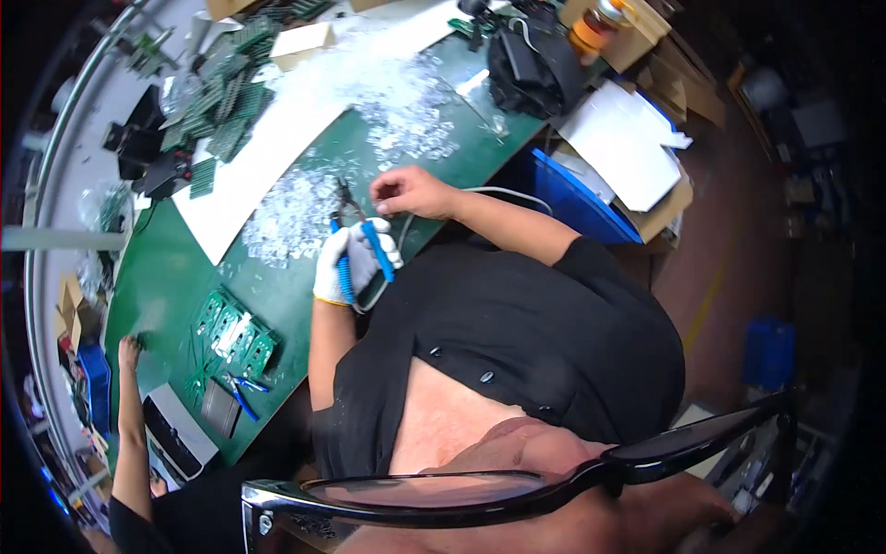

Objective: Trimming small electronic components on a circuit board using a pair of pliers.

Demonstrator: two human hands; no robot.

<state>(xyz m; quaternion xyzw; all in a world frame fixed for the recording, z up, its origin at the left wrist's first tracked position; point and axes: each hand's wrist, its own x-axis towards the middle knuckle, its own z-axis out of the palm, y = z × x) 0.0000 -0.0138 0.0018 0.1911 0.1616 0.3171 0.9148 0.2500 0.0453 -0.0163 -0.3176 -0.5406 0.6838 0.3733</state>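
Observation:
My left hand [358, 259], in a white knit glove, is wrapped around a pair of blue-handled pliers [377, 249]. Their dark jaws point away from me over the heap of small clear plastic pieces [300, 214] on the green table. Just right of the jaws is my bare right hand [413, 192], its fingers curled in and the thumb near the index finger. Whatever it may pinch is too small to make out. A pale cord [503, 191] runs past the pliers' handles and behind my right wrist.
More clear pieces [406, 106] lie on white paper farther off, beside stacked green circuit boards [226, 106]. A black bag [531, 69] and a blue bin [572, 189] stand to the right. At left are a board panel [235, 332], blue pliers [242, 399] and another person's arm [132, 415].

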